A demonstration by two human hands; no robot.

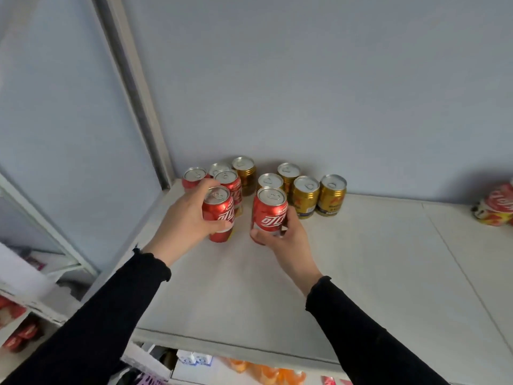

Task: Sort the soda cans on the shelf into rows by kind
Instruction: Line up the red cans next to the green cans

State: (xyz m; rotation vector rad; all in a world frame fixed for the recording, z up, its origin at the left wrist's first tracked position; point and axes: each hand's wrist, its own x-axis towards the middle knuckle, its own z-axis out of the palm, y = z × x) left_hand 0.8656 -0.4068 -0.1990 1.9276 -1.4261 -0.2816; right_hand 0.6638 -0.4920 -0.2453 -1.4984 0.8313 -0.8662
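On the white shelf stand red cola cans and gold cans with silver tops, grouped near the back wall. My left hand grips a red can at the front left of the group. My right hand grips another red can just to its right. Behind the left can stand more red cans, one at the far left. A gold can stands at the back among them. Several gold cans stand to the right.
A grey frame post runs down to the shelf's back left corner. Red and yellow packets lie at the right edge. Lower shelves at left hold red goods. Orange packets show below the front edge.
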